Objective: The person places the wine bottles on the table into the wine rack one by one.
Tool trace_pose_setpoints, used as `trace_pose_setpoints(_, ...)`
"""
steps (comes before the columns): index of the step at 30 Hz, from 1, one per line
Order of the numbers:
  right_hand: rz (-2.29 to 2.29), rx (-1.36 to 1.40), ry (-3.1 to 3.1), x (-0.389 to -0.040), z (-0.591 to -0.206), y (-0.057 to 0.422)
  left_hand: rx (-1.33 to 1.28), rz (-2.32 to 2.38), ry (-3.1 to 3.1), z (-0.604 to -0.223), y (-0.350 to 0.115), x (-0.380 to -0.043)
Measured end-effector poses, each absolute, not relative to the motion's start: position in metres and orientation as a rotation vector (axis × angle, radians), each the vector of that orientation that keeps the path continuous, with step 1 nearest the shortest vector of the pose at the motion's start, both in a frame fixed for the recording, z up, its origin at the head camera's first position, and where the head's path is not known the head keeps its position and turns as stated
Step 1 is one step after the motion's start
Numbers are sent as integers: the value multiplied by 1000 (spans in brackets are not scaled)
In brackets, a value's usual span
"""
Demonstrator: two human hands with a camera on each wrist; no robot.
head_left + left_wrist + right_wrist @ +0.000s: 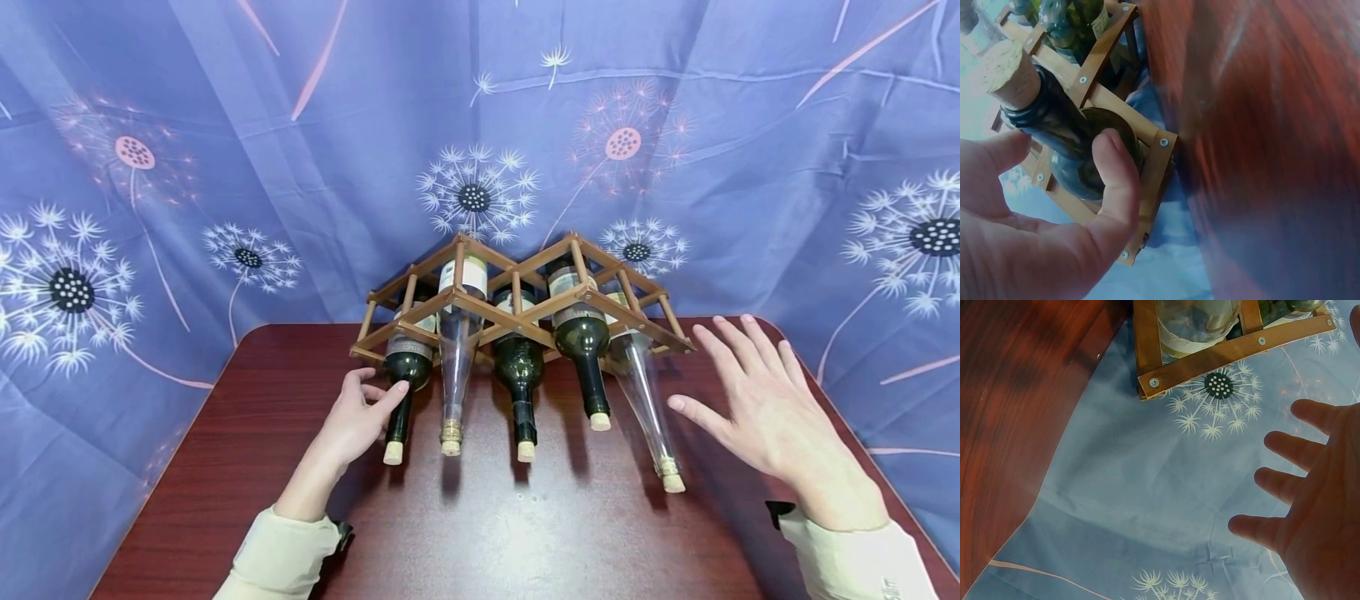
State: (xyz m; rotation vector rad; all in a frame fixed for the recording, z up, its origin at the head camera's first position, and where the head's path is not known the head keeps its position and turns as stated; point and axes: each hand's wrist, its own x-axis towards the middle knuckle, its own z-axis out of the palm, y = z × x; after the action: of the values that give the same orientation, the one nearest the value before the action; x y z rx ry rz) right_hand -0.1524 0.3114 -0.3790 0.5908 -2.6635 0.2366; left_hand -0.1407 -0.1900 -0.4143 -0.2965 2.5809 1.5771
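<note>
A wooden wine rack [517, 325] stands at the back of the table, holding several corked bottles whose necks point forward. At its left end my left hand [357, 421] is at a dark green wine bottle [409, 367], thumb over the shoulder and fingers curled about the neck. From the left wrist, the cork [1011, 75] and neck of this bottle [1066, 106] show between thumb and fingers. Beyond the rack's right end my right hand [780, 408] is held with fingers spread and nothing in it. Nearest to it lies a clear bottle [647, 400] in the rack.
Another clear bottle [454, 367] and two more green bottles [519, 367] [582, 337] lie in the middle slots. The dark red wooden table [517, 533] runs back to a blue dandelion-print cloth [360, 125] hanging right behind the rack.
</note>
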Motion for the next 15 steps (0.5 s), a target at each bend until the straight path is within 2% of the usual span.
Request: trace_pose_setpoints(15, 228, 570, -2689, -152, -380, 313, -274, 1419, 2741, -401, -198, -130)
